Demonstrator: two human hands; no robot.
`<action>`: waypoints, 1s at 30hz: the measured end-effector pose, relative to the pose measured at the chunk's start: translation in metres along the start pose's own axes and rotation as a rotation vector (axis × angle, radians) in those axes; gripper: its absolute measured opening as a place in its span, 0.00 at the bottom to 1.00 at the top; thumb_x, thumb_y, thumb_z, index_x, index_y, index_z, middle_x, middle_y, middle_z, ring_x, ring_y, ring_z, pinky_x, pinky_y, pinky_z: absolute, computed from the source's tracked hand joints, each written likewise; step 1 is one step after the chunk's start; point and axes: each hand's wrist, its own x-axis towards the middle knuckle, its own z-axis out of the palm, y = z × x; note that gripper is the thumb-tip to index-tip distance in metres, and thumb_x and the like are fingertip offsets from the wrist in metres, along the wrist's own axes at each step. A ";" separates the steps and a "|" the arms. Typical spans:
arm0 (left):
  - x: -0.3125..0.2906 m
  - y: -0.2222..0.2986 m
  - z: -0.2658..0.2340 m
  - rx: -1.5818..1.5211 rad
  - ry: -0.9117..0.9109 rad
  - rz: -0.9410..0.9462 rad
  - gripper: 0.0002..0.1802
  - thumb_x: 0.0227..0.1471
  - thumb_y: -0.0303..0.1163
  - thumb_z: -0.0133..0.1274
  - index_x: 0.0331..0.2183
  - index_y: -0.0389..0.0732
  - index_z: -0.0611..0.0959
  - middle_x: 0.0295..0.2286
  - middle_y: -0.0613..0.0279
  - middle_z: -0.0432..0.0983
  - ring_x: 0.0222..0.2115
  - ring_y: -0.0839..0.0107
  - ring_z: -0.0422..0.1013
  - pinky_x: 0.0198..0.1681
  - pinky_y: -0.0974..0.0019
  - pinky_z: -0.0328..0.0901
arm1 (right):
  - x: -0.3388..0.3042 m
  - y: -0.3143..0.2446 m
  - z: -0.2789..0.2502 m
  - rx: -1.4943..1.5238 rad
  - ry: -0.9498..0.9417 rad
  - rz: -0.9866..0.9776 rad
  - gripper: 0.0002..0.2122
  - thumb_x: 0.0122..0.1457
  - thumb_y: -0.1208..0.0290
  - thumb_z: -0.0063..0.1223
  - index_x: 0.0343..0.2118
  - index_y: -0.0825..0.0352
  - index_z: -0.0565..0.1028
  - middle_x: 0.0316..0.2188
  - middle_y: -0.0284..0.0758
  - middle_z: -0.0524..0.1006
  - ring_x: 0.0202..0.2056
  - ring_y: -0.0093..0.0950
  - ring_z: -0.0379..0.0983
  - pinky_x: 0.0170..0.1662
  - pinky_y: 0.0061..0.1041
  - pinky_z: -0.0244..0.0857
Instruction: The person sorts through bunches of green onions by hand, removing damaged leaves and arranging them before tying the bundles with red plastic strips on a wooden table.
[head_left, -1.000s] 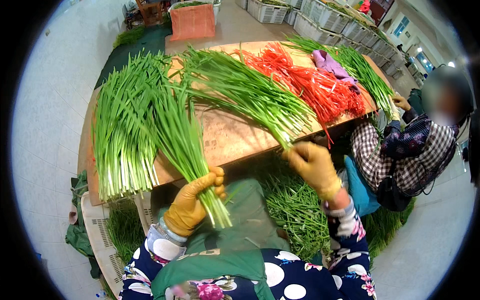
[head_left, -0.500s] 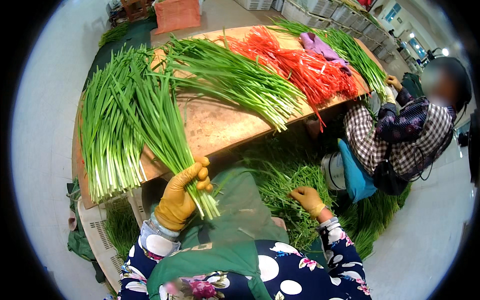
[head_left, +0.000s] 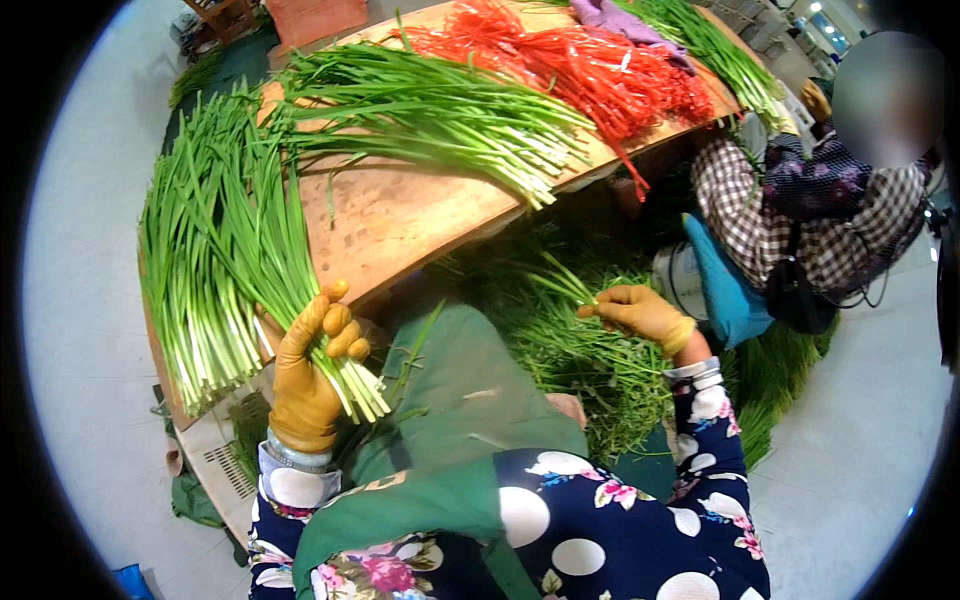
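Note:
My left hand [head_left: 308,385], in a yellow rubber glove, is closed round the lower stems of a bunch of garlic chives [head_left: 285,255]. Their pale cut ends stick out past the fingers over my green apron [head_left: 455,385], and the leaves lean onto the table. My gloved right hand [head_left: 645,315] pinches a few chive stalks [head_left: 566,284] above a heap of loose greens [head_left: 600,385] beside my lap. Another bunch of chives [head_left: 185,290] lies left of the held one, and a further bunch [head_left: 450,130] spreads across the table's middle.
The curved wooden table [head_left: 400,225] carries a tangle of red plastic ties [head_left: 600,85] and a purple cloth [head_left: 630,22]. At the right sits a co-worker in a checked garment [head_left: 745,215], near a white bucket [head_left: 680,280] and a blue bag [head_left: 728,290].
My left hand has shifted left with its chives. My right hand has risen and moved right, and now has several stalks at its fingertips. The view has tilted down slightly.

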 end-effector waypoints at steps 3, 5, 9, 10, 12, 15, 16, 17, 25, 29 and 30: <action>0.005 0.000 0.009 0.013 0.053 0.018 0.14 0.58 0.30 0.50 0.45 0.32 0.74 0.21 0.70 0.59 0.19 0.79 0.57 0.26 0.73 0.55 | 0.014 -0.004 0.012 -0.008 -0.078 -0.062 0.13 0.59 0.62 0.54 0.39 0.66 0.80 0.25 0.27 0.77 0.24 0.14 0.66 0.29 0.15 0.61; 0.008 -0.001 0.007 0.056 0.041 0.014 0.16 0.57 0.30 0.52 0.45 0.32 0.73 0.22 0.69 0.61 0.20 0.78 0.58 0.27 0.71 0.58 | 0.038 -0.010 0.027 -0.184 -0.138 -0.071 0.14 0.58 0.62 0.54 0.39 0.67 0.80 0.27 0.29 0.78 0.25 0.16 0.67 0.30 0.17 0.62; 0.012 -0.002 0.006 0.121 0.065 0.011 0.18 0.56 0.31 0.53 0.45 0.32 0.73 0.23 0.68 0.62 0.21 0.77 0.59 0.28 0.70 0.58 | 0.088 -0.049 0.061 -0.372 -0.149 -0.181 0.14 0.58 0.60 0.52 0.35 0.67 0.80 0.26 0.33 0.79 0.26 0.24 0.73 0.32 0.24 0.68; 0.012 -0.001 0.003 0.121 0.053 0.003 0.18 0.55 0.32 0.53 0.45 0.32 0.73 0.23 0.69 0.62 0.20 0.77 0.59 0.28 0.71 0.58 | 0.103 -0.054 0.069 -0.371 -0.144 -0.234 0.14 0.58 0.61 0.51 0.38 0.67 0.79 0.30 0.35 0.79 0.31 0.27 0.74 0.36 0.26 0.68; 0.013 -0.001 0.004 0.137 0.051 -0.010 0.19 0.55 0.33 0.53 0.45 0.33 0.73 0.22 0.69 0.61 0.20 0.78 0.58 0.28 0.71 0.57 | 0.143 -0.053 0.086 -0.365 -0.132 -0.338 0.16 0.59 0.61 0.49 0.43 0.67 0.77 0.39 0.41 0.79 0.40 0.31 0.76 0.44 0.29 0.69; 0.012 -0.002 0.011 0.123 0.061 -0.019 0.17 0.58 0.33 0.51 0.45 0.33 0.74 0.22 0.71 0.60 0.19 0.79 0.57 0.27 0.72 0.55 | 0.203 -0.048 0.121 -0.665 0.220 -0.826 0.21 0.61 0.59 0.44 0.54 0.64 0.69 0.53 0.42 0.69 0.54 0.33 0.66 0.56 0.31 0.59; 0.011 -0.002 0.012 0.118 0.069 -0.016 0.16 0.58 0.33 0.50 0.45 0.33 0.75 0.21 0.71 0.59 0.19 0.79 0.57 0.26 0.73 0.54 | 0.211 -0.051 0.130 -0.816 0.294 -0.886 0.22 0.62 0.58 0.43 0.57 0.64 0.66 0.57 0.42 0.66 0.58 0.33 0.62 0.60 0.31 0.56; 0.010 0.000 0.010 0.117 0.059 -0.026 0.16 0.59 0.33 0.49 0.45 0.33 0.75 0.21 0.71 0.60 0.19 0.79 0.57 0.26 0.73 0.55 | 0.206 -0.063 0.135 -1.052 0.268 -0.800 0.23 0.62 0.58 0.41 0.59 0.63 0.63 0.60 0.41 0.62 0.60 0.33 0.58 0.62 0.31 0.52; 0.009 0.003 0.008 0.069 0.075 -0.056 0.16 0.60 0.34 0.48 0.46 0.34 0.74 0.22 0.71 0.60 0.20 0.78 0.57 0.27 0.71 0.55 | 0.238 -0.014 0.142 -0.622 0.070 -0.472 0.22 0.59 0.61 0.46 0.54 0.66 0.67 0.53 0.46 0.68 0.54 0.42 0.64 0.56 0.35 0.59; 0.008 -0.001 0.011 0.084 0.098 -0.039 0.16 0.59 0.34 0.49 0.45 0.34 0.74 0.21 0.71 0.59 0.19 0.78 0.57 0.28 0.71 0.56 | 0.131 0.008 0.101 -0.349 0.200 -0.710 0.17 0.58 0.60 0.49 0.42 0.68 0.77 0.38 0.44 0.78 0.40 0.44 0.74 0.45 0.35 0.68; 0.008 -0.002 0.009 0.069 0.106 -0.038 0.15 0.59 0.34 0.49 0.45 0.34 0.74 0.21 0.71 0.59 0.19 0.78 0.57 0.28 0.70 0.56 | 0.096 -0.011 0.090 -0.388 0.168 -0.653 0.16 0.58 0.63 0.50 0.44 0.68 0.77 0.38 0.43 0.79 0.40 0.40 0.75 0.44 0.33 0.68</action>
